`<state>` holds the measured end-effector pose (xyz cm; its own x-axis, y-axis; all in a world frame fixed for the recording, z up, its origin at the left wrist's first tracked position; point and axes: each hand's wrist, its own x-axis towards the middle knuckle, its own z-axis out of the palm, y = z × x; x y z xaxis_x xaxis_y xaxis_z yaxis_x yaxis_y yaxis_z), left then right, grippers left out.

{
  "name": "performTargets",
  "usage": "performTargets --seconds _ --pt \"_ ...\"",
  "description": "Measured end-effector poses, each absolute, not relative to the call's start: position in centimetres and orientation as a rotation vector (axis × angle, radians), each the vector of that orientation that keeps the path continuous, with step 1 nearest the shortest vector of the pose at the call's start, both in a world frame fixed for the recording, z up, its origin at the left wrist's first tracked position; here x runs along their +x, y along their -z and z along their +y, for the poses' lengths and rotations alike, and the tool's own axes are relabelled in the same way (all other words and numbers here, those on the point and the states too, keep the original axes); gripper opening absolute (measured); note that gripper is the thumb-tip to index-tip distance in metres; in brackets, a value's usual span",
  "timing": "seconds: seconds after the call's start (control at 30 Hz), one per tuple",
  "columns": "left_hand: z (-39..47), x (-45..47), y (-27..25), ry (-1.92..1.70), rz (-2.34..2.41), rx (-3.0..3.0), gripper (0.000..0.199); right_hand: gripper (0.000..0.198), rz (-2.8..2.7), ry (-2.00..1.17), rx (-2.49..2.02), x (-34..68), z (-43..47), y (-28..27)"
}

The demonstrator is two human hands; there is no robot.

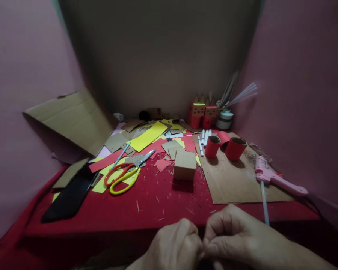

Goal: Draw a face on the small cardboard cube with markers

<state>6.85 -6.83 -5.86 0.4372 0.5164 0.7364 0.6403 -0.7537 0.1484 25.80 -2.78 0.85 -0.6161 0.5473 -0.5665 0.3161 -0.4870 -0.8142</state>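
Observation:
My left hand (176, 243) and my right hand (236, 234) meet at the bottom of the view, just before the table's front edge. Both have curled fingers, with thumb and fingertips pinched close together. Whatever lies between them is hidden or too small to make out. Beyond them on the red cloth (169, 206) stands a small cardboard box (184, 167). Scissors (126, 172) with one red and one yellow handle lie left of it, blades pointing away to the right.
Red-covered tubes (213, 147) and white markers (205, 137) rest on a cardboard sheet (228, 187), with a pink glue gun (273, 176) at its right. Paper scraps (149, 137), a black phone-like slab (70, 197) and a leaning cardboard flap (73, 116) lie left. Red figures (197, 116) and a jar (224, 119) stand behind.

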Motion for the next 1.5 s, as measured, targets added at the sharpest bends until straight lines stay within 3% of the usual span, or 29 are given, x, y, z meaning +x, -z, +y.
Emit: performTargets --seconds 0.3,0.43,0.63,0.8,1.03,1.23,1.5 --pt "-6.8 5.8 5.9 1.182 -1.021 -2.483 0.025 0.012 -1.862 -2.204 -1.107 25.8 -2.4 -2.2" --pt "-5.5 5.2 6.2 1.365 -1.204 -2.437 0.020 0.029 -2.098 -2.109 -0.863 25.8 -2.7 -3.4" --pt "-5.3 3.7 6.0 1.240 -1.311 -2.581 0.021 0.022 -1.716 -1.989 -0.964 27.1 -0.7 -3.3" --pt "-4.9 2.0 5.0 1.186 -1.247 -2.609 0.024 0.034 -1.403 -1.743 -0.706 27.7 3.0 -3.6" --pt "0.5 -0.7 1.5 1.148 -1.756 -2.591 0.012 0.057 -1.370 -1.291 -0.792 28.4 10.4 -6.2" --pt "8.1 0.6 -0.9 1.130 -2.020 -2.598 0.022 0.035 -1.526 -1.036 -0.944 26.4 15.0 -6.1" --pt "11.8 1.4 2.4 1.572 -2.122 -2.400 0.017 0.031 -1.554 -1.033 -0.962 23.7 16.9 -6.8"
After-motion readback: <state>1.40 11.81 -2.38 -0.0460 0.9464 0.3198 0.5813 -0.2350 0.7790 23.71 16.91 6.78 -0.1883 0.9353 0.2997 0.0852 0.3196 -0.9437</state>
